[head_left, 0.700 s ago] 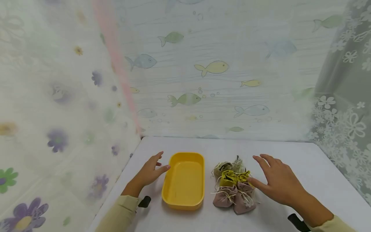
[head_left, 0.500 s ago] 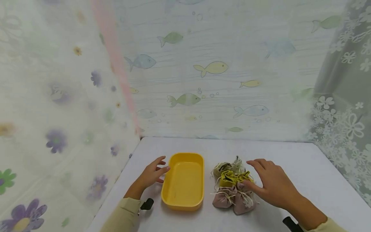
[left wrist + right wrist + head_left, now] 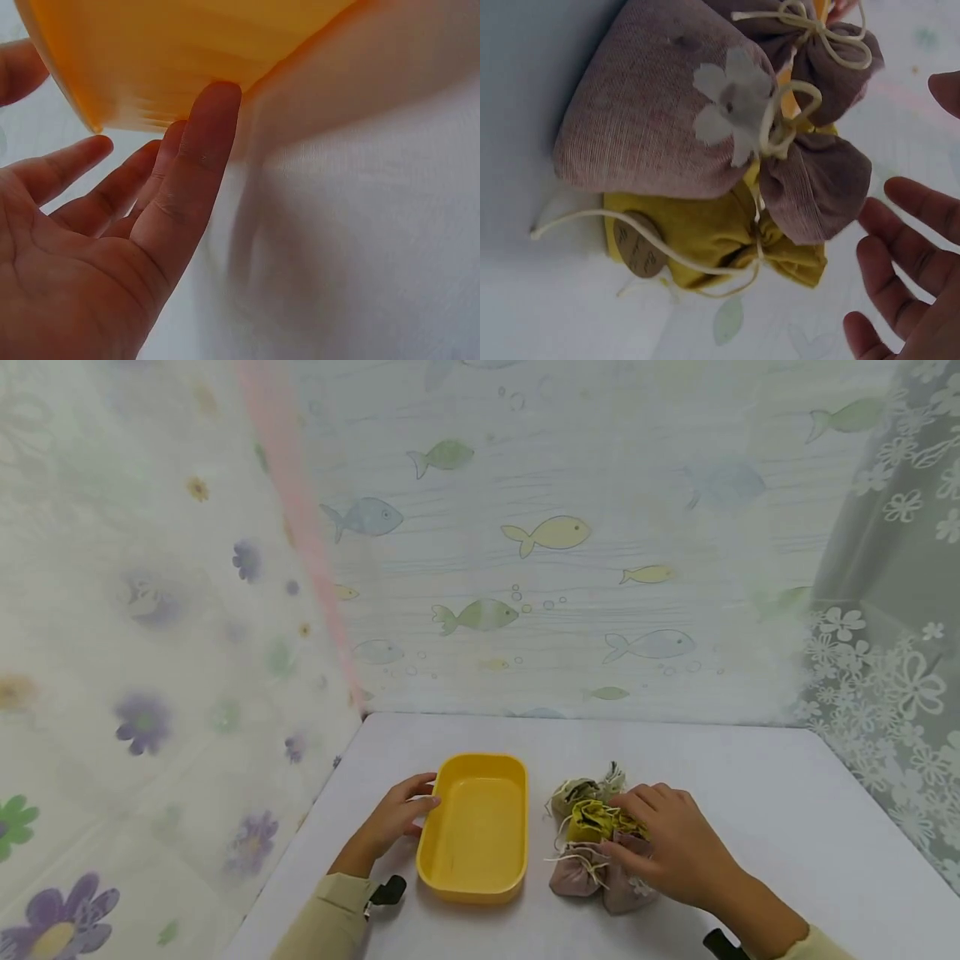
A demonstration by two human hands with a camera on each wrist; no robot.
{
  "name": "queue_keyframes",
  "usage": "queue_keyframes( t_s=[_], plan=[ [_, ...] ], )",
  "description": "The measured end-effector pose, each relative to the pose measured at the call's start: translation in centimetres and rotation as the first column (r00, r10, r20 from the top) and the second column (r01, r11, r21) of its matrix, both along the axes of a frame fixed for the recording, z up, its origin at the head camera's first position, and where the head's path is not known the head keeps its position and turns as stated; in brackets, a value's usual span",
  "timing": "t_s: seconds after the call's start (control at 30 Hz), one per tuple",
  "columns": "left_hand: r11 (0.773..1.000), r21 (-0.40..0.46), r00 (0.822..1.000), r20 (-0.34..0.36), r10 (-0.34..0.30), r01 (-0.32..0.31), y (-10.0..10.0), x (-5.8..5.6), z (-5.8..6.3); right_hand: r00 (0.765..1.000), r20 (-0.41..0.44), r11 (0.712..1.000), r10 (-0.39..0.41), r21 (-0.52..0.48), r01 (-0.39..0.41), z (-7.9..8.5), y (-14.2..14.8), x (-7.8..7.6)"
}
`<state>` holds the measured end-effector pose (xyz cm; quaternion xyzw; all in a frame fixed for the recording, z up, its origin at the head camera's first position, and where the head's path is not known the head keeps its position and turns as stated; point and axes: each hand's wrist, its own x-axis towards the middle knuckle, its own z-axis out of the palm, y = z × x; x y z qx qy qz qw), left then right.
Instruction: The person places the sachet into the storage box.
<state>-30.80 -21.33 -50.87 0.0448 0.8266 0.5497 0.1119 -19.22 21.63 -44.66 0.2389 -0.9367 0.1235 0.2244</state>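
- The yellow tray stands on the white counter, in front of the person and a little to the left of the small cloth bags.
- The left hand is at the left side of the yellow tray. It is not clenched: the fingers are extended, and in the left wrist view one fingertip seems to touch the outer wall.
- The right hand is over the right side of the bags. It is released, with the fingers apart and slightly bent; the right wrist view shows the fingertips near the gathered top of one mauve bag.
- This mauve bag carries a white flower and a cream cord.
- A second mauve bag lies just beside it, on the side of the yellow tray.
- Behind them is a mustard bag; farther back is a greenish bag.
- Behind the counter hangs a curtain with printed fish.
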Motion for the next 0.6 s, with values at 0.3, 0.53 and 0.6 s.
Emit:
queue_keyframes(
  t_s=[0.3,0.53,0.6],
  plan=[
    [0.999,0.033,0.999,0.009,-0.032,0.031,0.7,-0.5,0.1,0.994,-0.035,0.993,0.103,-0.061,-0.105,-1.1,-1.3,-0.2],
    [0.994,0.098,0.997,0.046,-0.056,0.052,0.5,-1.1,-0.9,0.995,-0.013,0.994,0.102,-0.044,-0.103,-1.6,-2.0,0.0],
    [0.990,0.133,0.996,0.059,-0.063,0.054,0.4,-1.2,-1.1,0.995,-0.021,0.994,0.101,-0.043,-0.102,-1.6,-2.2,-0.1]
  ],
)
